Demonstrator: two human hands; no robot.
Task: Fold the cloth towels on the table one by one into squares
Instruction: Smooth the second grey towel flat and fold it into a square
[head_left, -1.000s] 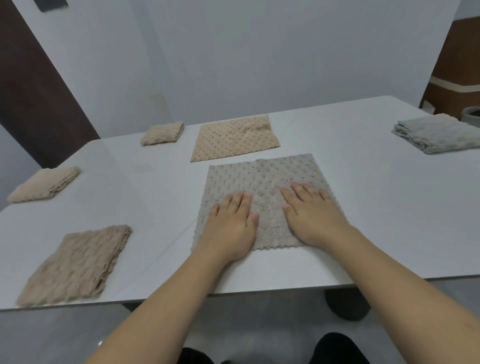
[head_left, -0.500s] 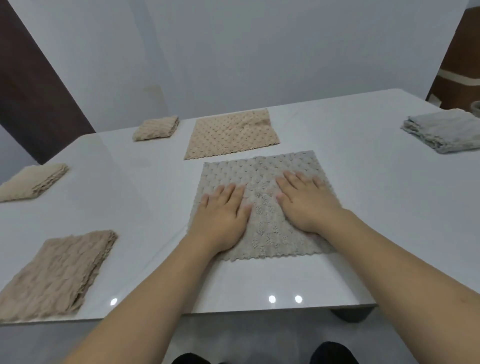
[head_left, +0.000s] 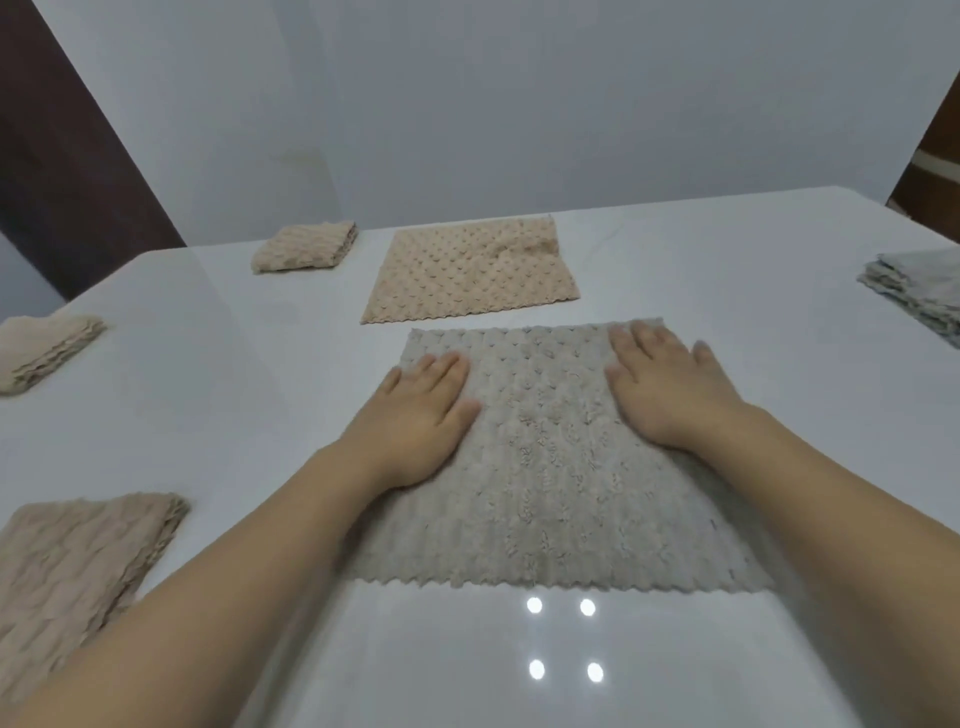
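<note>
A grey-beige textured towel (head_left: 545, 467) lies spread flat on the white table (head_left: 753, 338) in front of me. My left hand (head_left: 421, 415) rests palm down on its left part, fingers together, reaching toward the far left corner. My right hand (head_left: 670, 387) lies flat on its far right part, fingertips near the far edge. Neither hand grips the cloth. Just behind it a peach dotted towel (head_left: 467, 273) lies unfolded.
Folded peach towels sit at the far left (head_left: 306, 247), the left edge (head_left: 41, 348) and the near left (head_left: 72, 566). A folded grey towel (head_left: 919, 286) lies at the right edge. A wall stands close behind the table.
Both hands have slid forward and apart over the grey towel, from its near middle toward its far corners. My head has moved closer, so the table looks larger.
</note>
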